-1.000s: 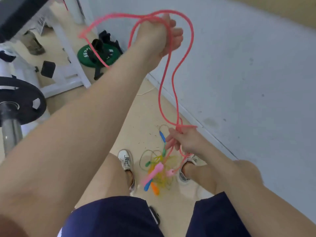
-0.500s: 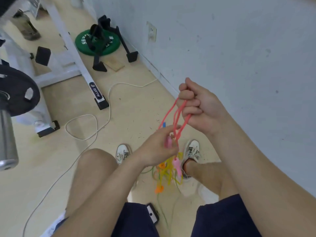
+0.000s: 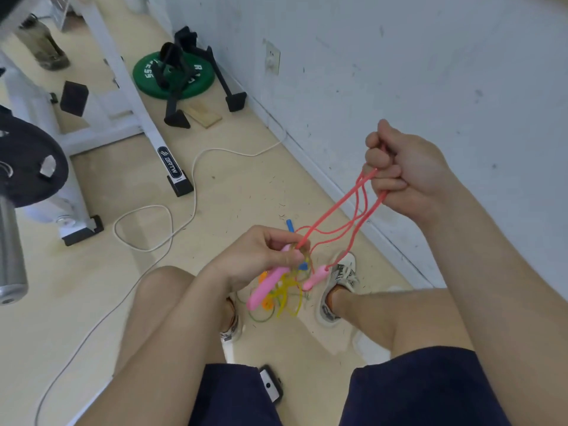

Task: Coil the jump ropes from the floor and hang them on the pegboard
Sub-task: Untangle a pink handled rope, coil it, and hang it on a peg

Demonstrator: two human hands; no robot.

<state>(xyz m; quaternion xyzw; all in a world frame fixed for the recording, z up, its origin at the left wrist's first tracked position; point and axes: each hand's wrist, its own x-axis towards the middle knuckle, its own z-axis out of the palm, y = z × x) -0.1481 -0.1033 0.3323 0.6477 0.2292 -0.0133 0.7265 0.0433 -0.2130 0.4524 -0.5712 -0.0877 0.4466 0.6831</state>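
A pink jump rope [image 3: 341,207] runs in several strands between my two hands. My right hand [image 3: 402,170], near the wall, is a fist closed around the gathered loops. My left hand [image 3: 261,256], lower and nearer the middle, pinches the rope at the top of one pink handle [image 3: 266,287]. The second pink handle [image 3: 316,276] dangles free beside it. Below my hands, between my shoes, a tangle of yellow, green, orange and blue jump ropes [image 3: 285,298] lies on the floor. No pegboard is in view.
The white wall [image 3: 399,72] runs close along the right. A white cable [image 3: 172,219] snakes over the floor on the left. A white rack leg [image 3: 147,133], a black weight plate [image 3: 27,161] and a green plate [image 3: 173,75] with black stands sit farther left and back.
My left hand came down from high above to the handle. My right hand rose towards the wall with the loops, and the rope strands now stretch longer between the hands.
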